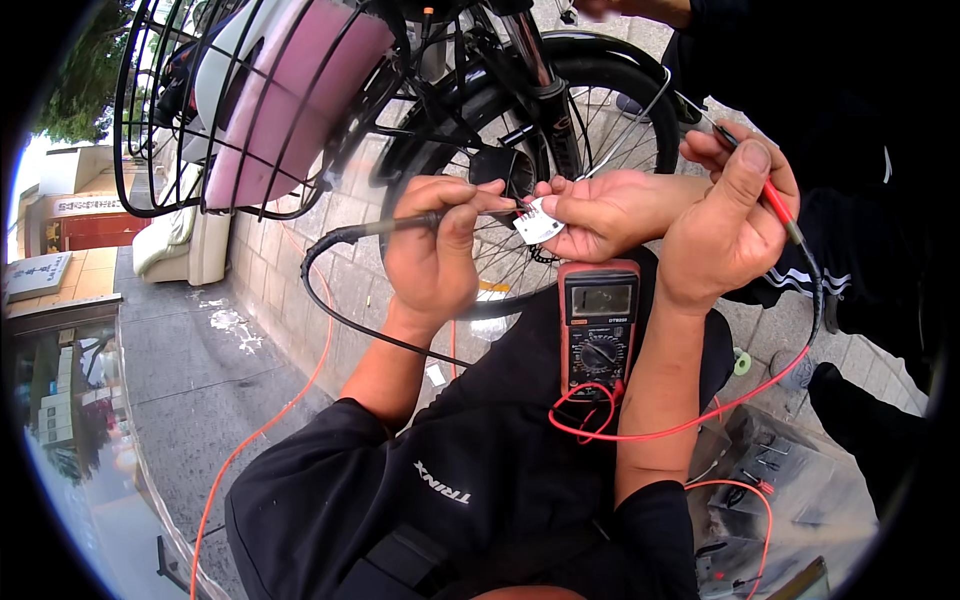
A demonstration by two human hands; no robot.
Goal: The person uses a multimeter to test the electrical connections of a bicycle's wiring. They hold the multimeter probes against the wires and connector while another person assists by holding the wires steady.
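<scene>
My left hand [435, 245] pinches a black test probe [400, 225], its thin tip reaching a small white connector [538, 228]. Another person's hand [605, 212], coming in from the right, holds that connector. Whether the tip touches a contact inside is too small to tell. Higher and to the right, my right hand [735, 225] grips a red test probe [778, 205] with its tip pointing up and left, apart from the connector. A red-and-black multimeter [598, 335] rests on my lap, and a red lead [690, 420] loops from it to the red probe.
Behind the hands stands a bike's front wheel [660, 120]. A black wire basket [135, 120] with a pink-and-white item [300, 95] juts in at upper left. An orange cable [318, 370] crosses the paving. Small tools lie in a tray [740, 440] at lower right.
</scene>
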